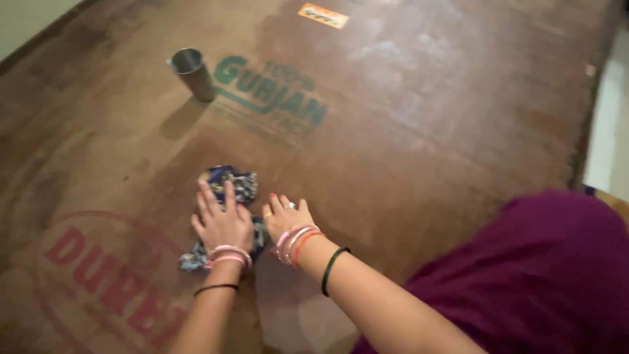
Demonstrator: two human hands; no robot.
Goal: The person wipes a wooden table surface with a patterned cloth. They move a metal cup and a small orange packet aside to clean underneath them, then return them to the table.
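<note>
Two hands | left hand (221,224), right hand (285,217) flat on crumpled blue cloth (230,185) | plywood board (406,131)

There is one camera, worn on the person's head. It looks down and forward, tilted, over the brown wooden board (406,151). The hands are close below it, and the metal cup (193,73) is farther off.

Under the left hand's (223,226) fingers (208,200) lies a crumpled, soft blue patterned cloth (232,183). The board (406,131) beyond the fingertips is brown plywood, worn and scuffed, with a dull sheen. Farther off, the cup (193,73) is brushed metal.
</note>
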